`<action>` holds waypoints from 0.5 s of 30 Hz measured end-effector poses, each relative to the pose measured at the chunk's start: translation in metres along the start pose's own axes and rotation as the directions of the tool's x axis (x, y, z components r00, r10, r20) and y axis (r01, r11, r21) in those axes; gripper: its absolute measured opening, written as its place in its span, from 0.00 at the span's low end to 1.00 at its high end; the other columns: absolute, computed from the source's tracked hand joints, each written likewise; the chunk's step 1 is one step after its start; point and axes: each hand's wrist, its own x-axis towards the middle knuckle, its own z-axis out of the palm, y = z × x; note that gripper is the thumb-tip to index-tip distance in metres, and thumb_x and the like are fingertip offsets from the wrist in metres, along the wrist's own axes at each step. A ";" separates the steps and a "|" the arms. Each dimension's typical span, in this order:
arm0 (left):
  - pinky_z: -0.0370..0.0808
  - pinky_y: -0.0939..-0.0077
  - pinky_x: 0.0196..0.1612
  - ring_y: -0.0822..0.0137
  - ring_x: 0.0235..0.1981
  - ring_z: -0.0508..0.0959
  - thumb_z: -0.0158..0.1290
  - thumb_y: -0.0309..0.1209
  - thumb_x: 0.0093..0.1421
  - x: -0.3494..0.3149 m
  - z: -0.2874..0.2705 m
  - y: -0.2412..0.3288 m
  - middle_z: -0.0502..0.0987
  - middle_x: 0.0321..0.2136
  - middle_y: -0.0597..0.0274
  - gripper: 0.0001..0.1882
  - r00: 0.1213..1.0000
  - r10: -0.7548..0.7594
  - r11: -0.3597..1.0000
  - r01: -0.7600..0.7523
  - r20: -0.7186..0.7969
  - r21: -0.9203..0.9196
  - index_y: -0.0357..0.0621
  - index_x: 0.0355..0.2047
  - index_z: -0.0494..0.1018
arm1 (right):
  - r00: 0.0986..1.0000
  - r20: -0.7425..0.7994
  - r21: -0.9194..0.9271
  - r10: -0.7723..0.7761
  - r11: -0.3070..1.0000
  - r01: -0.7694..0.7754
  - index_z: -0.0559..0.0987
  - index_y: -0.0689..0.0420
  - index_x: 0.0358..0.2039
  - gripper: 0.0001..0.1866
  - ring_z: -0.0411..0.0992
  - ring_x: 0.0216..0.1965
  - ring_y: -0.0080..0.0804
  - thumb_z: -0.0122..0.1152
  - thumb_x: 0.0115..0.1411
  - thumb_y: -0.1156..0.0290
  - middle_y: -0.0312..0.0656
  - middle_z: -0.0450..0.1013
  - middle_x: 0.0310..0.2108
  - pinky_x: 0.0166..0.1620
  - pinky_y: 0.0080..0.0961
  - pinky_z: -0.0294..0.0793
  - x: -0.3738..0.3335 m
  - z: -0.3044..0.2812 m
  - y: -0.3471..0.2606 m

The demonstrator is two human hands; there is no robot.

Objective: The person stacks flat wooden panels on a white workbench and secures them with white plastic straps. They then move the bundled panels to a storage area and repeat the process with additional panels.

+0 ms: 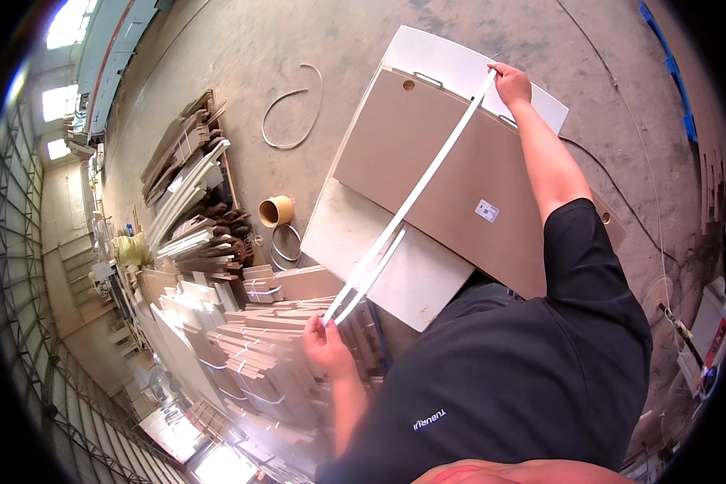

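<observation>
A long, flat white strap runs taut and slanting between my two hands. My right hand pinches its far end over the upper edge of the brown panel. Closed on the near end is my left hand, where the strap doubles back in a shorter tail. Beneath the strap lies a taupe-brown panel with round holes, a small white label and black wire-like handles along its far edge. Under it, a white panel shows on the near-left side and beyond the far edge.
A loose white loop of strap lies on the concrete floor, near a tan cardboard tube. Stacked wood strips and bundled brown boards fill the left. A dark cable crosses the floor at right.
</observation>
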 end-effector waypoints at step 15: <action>0.74 0.80 0.48 0.75 0.41 0.76 0.59 0.23 0.69 -0.009 0.008 0.001 0.79 0.41 0.63 0.12 1.000 -0.006 0.999 0.005 0.023 0.045 0.33 0.52 0.75 | 0.939 0.341 0.032 0.046 0.998 -0.060 0.88 0.38 0.47 0.12 0.81 0.46 0.46 0.63 0.65 0.58 0.41 0.83 0.45 0.49 0.41 0.80 -0.035 0.062 0.009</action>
